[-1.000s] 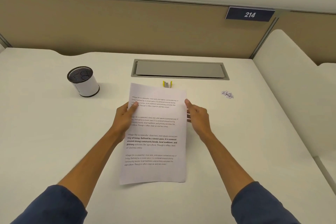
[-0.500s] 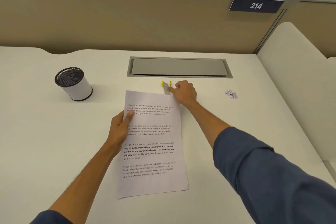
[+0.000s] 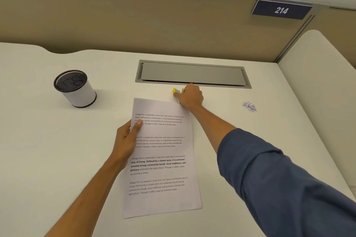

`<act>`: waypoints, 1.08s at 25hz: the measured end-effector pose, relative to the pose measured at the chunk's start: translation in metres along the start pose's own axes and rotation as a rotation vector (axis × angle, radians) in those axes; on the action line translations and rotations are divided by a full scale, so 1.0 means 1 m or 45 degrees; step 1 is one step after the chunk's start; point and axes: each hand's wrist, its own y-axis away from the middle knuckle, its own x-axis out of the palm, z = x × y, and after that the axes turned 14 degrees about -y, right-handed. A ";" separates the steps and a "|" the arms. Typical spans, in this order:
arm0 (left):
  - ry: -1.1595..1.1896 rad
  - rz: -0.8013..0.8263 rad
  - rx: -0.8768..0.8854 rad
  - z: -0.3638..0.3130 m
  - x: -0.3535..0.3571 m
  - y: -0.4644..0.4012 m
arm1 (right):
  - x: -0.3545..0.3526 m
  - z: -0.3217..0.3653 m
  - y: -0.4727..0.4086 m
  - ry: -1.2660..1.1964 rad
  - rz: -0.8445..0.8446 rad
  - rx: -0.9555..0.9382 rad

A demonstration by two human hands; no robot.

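Observation:
A printed sheet of paper (image 3: 163,152) lies lengthwise on the white desk (image 3: 57,150), its left edge slightly lifted. My left hand (image 3: 126,138) pinches that left edge, thumb on top of the text. Just beyond the sheet's top right corner sits a small yellow and silver stapler (image 3: 176,91). My right hand (image 3: 190,96) reaches over it with fingers curled round it, hiding most of it.
A black mesh pen cup with a white wrap (image 3: 75,88) stands at the left. A grey cable hatch (image 3: 192,73) is set into the desk behind the stapler. A small heap of loose staples (image 3: 249,106) lies at the right. A tan partition with a 214 plate (image 3: 281,10) backs the desk.
My right hand left the sheet's right edge, reached forward to the stapler and closed round it. The left hand has kept its hold on the paper.

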 end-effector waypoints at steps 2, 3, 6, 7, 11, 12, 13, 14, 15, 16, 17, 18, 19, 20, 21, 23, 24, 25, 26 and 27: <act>0.004 0.010 0.001 -0.002 -0.001 0.003 | -0.007 -0.005 0.000 -0.109 -0.007 0.014; 0.006 0.014 0.005 -0.004 -0.001 0.004 | -0.013 -0.007 0.000 -0.189 -0.016 0.007; 0.016 0.025 0.002 -0.008 -0.003 0.009 | -0.034 -0.010 0.010 -0.591 -0.041 -0.080; 0.023 0.033 -0.005 -0.010 -0.003 0.011 | -0.043 -0.007 0.016 -0.757 -0.017 -0.081; 0.037 0.073 -0.013 -0.019 -0.004 0.019 | -0.083 0.007 0.045 -1.249 0.175 0.047; 0.036 0.078 -0.010 -0.022 -0.004 0.021 | -0.091 0.009 0.050 -1.343 0.221 0.075; 0.035 0.083 -0.002 -0.025 -0.004 0.022 | -0.098 0.011 0.057 -1.430 0.260 0.103; 0.032 0.083 0.011 -0.027 -0.004 0.024 | -0.104 0.012 0.063 -1.506 0.292 0.131; 0.024 0.077 0.031 -0.030 -0.004 0.027 | -0.109 0.012 0.071 -1.577 0.321 0.154; 0.011 0.070 0.055 -0.033 -0.004 0.030 | -0.114 0.013 0.078 -1.645 0.363 0.173; -0.002 0.065 0.081 -0.036 -0.004 0.032 | -0.118 0.013 0.086 -1.704 0.414 0.188; -0.012 0.060 0.108 -0.040 -0.004 0.035 | -0.121 0.014 0.093 -1.749 0.471 0.194; -0.020 0.056 0.130 -0.042 -0.003 0.037 | -0.124 0.014 0.100 -1.774 0.516 0.192; -0.027 0.054 0.150 -0.045 -0.004 0.039 | -0.126 0.015 0.108 -1.786 0.544 0.183; -0.034 0.054 0.166 -0.048 -0.004 0.041 | -0.128 0.016 0.115 -1.791 0.561 0.173; -0.046 0.053 0.187 -0.053 -0.003 0.045 | -0.131 0.019 0.128 -1.805 0.587 0.153; -0.053 0.056 0.198 -0.055 -0.003 0.047 | -0.132 0.020 0.133 -1.792 0.598 0.141; -0.059 0.058 0.207 -0.057 -0.003 0.050 | -0.134 0.022 0.137 -1.759 0.609 0.126; -0.060 0.057 0.215 -0.059 -0.002 0.052 | -0.135 0.023 0.141 -1.712 0.620 0.116; -0.057 0.053 0.218 -0.061 -0.002 0.053 | -0.136 0.025 0.144 -1.662 0.630 0.110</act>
